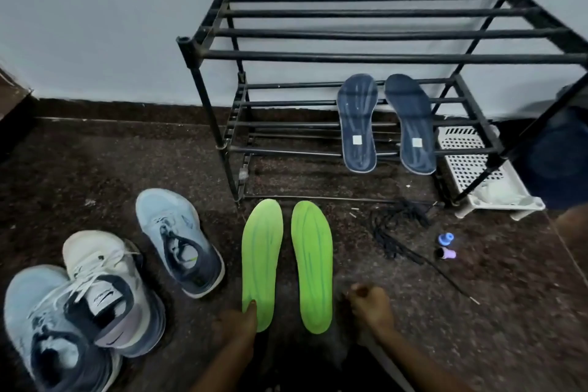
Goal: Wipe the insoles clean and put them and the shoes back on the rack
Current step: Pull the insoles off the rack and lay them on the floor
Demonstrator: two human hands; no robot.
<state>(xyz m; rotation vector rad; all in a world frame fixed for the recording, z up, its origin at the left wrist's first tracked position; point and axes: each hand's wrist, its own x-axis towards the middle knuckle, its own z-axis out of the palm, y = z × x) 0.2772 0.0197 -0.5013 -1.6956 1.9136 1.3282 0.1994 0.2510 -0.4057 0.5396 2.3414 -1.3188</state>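
Your left grip [237, 323] touches heel of left green insole [262, 251] on floor [127, 169], pinch unclear. Your right grip [370, 305] curled, blurred, contents unclear, beside right green insole [313, 258]. Two blue insoles [358, 124] on rack [350, 56].

The dark floor [111, 169] carries shoes [179, 242], two green insoles [262, 258], black laces [397, 232] and the rack [366, 56], whose lower bars bear two blue insoles [358, 124].

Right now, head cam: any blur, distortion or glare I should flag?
Head view: wide-angle lens bows the bars of the rack near the edges; left hand and right hand are blurred; green insoles look sharp; lighting dim, flat, no glare.
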